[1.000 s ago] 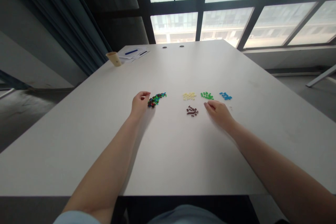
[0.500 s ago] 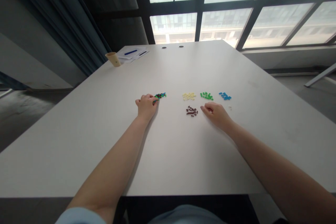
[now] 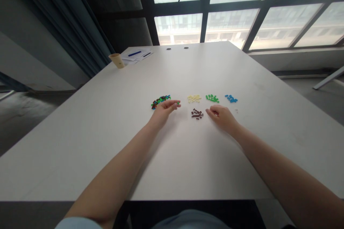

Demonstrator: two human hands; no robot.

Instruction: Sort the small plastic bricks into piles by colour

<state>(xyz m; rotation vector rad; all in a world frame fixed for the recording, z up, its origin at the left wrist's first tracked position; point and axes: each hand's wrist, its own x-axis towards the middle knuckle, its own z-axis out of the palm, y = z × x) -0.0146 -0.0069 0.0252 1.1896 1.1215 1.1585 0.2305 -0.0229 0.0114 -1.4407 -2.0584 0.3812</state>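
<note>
My left hand (image 3: 164,110) pinches a small green piece (image 3: 178,103) between thumb and fingertips, just right of a mixed pile of coloured pieces (image 3: 158,101). My right hand (image 3: 219,113) is curled near the table surface, its fingertips beside the dark brown pieces (image 3: 197,114); whether it holds anything is hidden. Behind the brown group lie the pale yellow pieces (image 3: 194,98). The green pieces (image 3: 212,98) are just beyond my right hand, with the blue pieces (image 3: 231,98) farther right. A few whitish pieces (image 3: 236,110) sit right of that hand.
On the white table (image 3: 188,164), a tan paper cup (image 3: 116,61) stands tilted-looking at the far left edge. Next to it are papers (image 3: 129,58) with a blue pen (image 3: 134,53). Two dark round discs sit near the far edge, before the windows.
My left hand has moved right, off the mixed pile, and now has a green piece in its fingertips. More of the pile shows. My right hand has stayed in place.
</note>
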